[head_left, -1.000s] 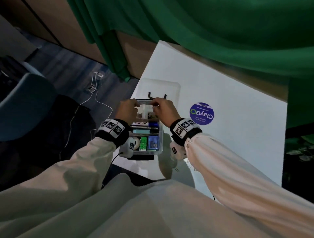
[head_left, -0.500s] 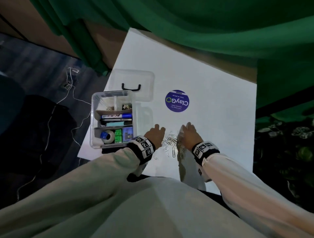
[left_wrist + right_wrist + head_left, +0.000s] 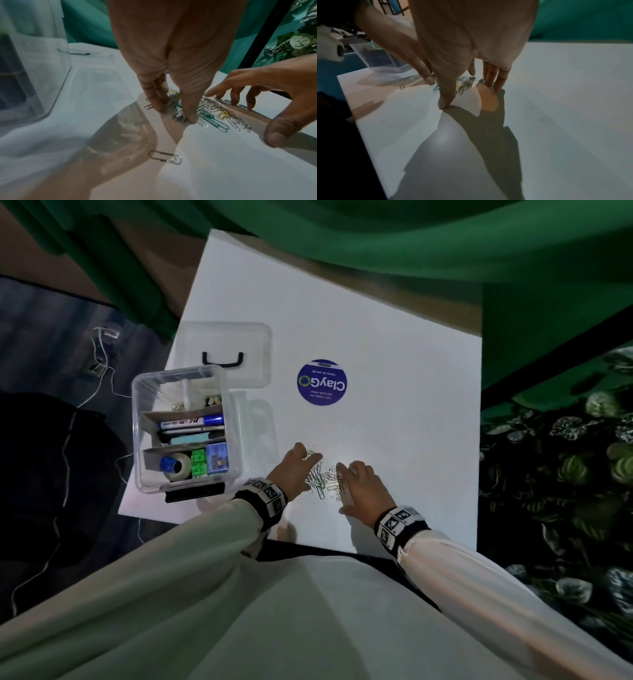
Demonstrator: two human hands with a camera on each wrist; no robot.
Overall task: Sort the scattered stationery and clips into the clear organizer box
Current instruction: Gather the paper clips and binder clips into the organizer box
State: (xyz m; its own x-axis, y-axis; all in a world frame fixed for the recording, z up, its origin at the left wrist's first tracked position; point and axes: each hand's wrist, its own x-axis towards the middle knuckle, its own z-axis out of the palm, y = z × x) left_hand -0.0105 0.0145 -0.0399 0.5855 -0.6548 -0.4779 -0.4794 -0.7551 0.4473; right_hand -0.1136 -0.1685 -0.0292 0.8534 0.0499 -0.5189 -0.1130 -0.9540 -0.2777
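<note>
Paper clips (image 3: 323,479) heaped between left hand (image 3: 291,472), right hand (image 3: 363,491), seemingly touching both

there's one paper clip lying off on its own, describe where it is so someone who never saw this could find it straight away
Start at the white table and find the heap of paper clips between the left hand and right hand. From the heap, come back toward the person's edge of the table, into the left hand's shadow. The stray paper clip lies there: plain silver, flat, alone, touching nothing, while the others are tangled together, some green or yellow.
</note>
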